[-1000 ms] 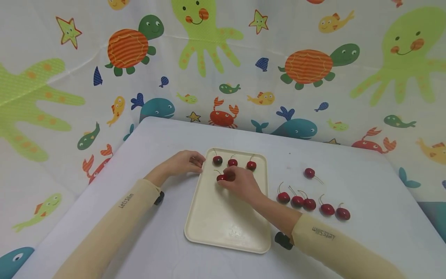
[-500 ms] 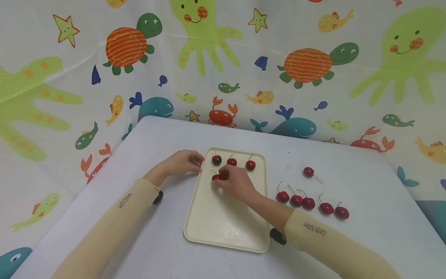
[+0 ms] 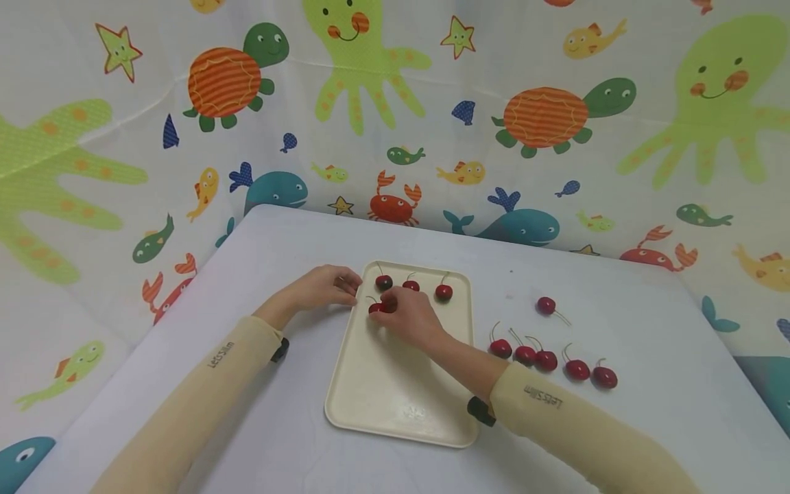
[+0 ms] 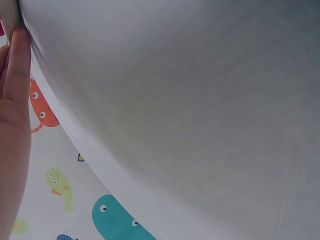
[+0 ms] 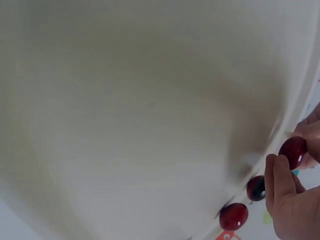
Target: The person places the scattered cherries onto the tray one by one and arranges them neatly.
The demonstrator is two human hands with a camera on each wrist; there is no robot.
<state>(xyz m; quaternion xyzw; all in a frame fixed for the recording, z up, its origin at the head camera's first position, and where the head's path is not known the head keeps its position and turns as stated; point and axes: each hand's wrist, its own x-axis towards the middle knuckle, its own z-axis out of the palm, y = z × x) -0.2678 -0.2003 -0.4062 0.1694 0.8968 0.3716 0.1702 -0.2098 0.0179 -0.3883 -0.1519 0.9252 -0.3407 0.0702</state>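
Observation:
My right hand [image 3: 412, 319] pinches a dark red cherry [image 3: 376, 309] between thumb and fingers, low over the upper left part of the cream tray [image 3: 401, 391]. The right wrist view shows that cherry [image 5: 292, 152] at the fingertips. Three more cherries lie in a row at the tray's far end: a left one [image 3: 384, 283], a middle one [image 3: 411, 285] partly behind my right hand, and a right one [image 3: 444, 292]. My left hand [image 3: 324, 287] touches the tray's left rim with relaxed fingers; in the left wrist view its fingers [image 4: 19, 62] lie along the edge.
Right of the tray, several cherries with stems [image 3: 546, 360] form a loose row on the white table [image 3: 666, 343]. A single cherry [image 3: 546, 305] lies behind them. A curtain printed with sea animals [image 3: 432, 144] hangs along the table's far side.
My right hand has moved left and slightly away across the tray, carrying the cherry toward the left rim. My left hand has stayed at the rim.

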